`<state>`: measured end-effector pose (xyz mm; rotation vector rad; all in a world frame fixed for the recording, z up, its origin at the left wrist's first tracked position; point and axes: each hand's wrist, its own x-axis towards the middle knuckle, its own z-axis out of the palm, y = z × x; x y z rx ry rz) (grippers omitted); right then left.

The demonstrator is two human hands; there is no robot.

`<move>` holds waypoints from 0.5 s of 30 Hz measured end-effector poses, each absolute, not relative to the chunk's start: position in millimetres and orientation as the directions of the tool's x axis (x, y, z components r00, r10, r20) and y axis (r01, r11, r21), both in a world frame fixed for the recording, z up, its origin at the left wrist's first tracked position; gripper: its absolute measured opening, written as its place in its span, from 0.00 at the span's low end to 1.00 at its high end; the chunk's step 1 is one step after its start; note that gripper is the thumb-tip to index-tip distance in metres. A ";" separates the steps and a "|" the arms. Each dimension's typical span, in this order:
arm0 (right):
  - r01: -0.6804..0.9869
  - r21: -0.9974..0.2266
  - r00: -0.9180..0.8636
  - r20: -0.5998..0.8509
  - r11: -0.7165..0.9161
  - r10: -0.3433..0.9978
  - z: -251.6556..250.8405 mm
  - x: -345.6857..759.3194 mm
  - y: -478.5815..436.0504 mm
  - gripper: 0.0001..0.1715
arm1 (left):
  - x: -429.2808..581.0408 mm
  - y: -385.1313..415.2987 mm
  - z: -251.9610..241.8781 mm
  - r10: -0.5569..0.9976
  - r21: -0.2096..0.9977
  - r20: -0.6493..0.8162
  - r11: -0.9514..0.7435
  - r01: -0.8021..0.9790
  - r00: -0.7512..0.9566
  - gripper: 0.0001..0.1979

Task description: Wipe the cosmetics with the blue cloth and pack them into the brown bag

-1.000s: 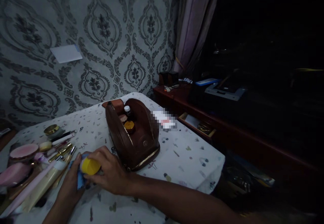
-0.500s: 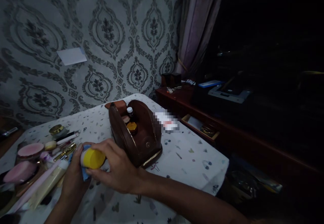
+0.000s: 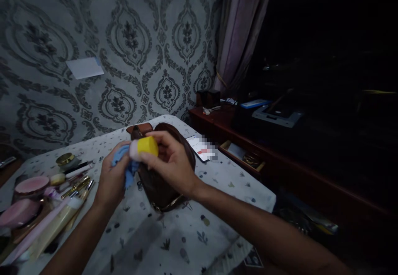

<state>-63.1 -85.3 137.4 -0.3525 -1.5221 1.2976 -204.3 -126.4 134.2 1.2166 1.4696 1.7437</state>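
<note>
My right hand grips a small pale container with a yellow cap, held in the air above a brown leather toiletry bag. My left hand is closed on a blue cloth pressed against the container's pale end. The bag stands on a table covered with a white patterned cloth; my hands hide the bag's top.
Cosmetics lie at the table's left: a gold-lidded jar, pink compacts, pencils and tubes. A card lies behind the bag. A dark wooden cabinet with an open drawer runs along the right. Patterned wall behind.
Both hands lifted the yellow-capped container and the blue cloth off the table and moved them right, to above the brown bag.
</note>
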 end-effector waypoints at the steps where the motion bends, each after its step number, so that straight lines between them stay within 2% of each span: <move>1: -0.368 -0.842 -0.363 0.520 0.394 0.773 139.4 -58.5 -77.0 0.22 | -204.6 -126.1 135.7 0.852 0.917 0.365 -0.260 0.302 -0.375 0.16; 3: -0.250 -0.829 -0.301 0.558 0.501 0.773 143.1 -49.0 -59.6 0.20 | -206.7 -127.8 135.5 0.846 0.711 0.512 -0.321 0.626 -0.147 0.17; 4: -0.150 -0.814 -0.311 0.578 0.562 0.754 144.7 -44.6 -51.3 0.18 | -208.4 -129.5 134.1 0.834 0.583 0.552 -0.365 0.726 -0.024 0.17; 6: 0.075 -0.744 -0.383 0.594 0.664 0.708 147.4 -37.9 -37.6 0.16 | -212.3 -133.6 129.9 0.805 0.363 0.567 -0.433 0.825 0.173 0.19; 8: 0.289 -0.621 -0.507 0.546 0.729 0.667 148.7 -35.5 -28.6 0.16 | -216.2 -137.7 126.0 0.798 0.227 0.542 -0.443 0.867 0.265 0.20; 10: 0.460 -0.476 -0.632 0.417 0.749 0.653 148.5 -37.7 -24.6 0.17 | -219.1 -141.1 124.0 0.799 0.161 0.525 -0.430 0.888 0.292 0.20; 12: 0.567 -0.357 -0.720 0.224 0.742 0.657 147.8 -43.2 -24.1 0.20 | -220.6 -143.5 123.9 0.801 0.150 0.521 -0.426 0.892 0.295 0.19; 15: 0.636 -0.275 -0.758 -0.047 0.721 0.651 147.1 -53.7 -25.0 0.24 | -221.1 -145.7 124.6 0.807 0.165 0.519 -0.418 0.893 0.282 0.19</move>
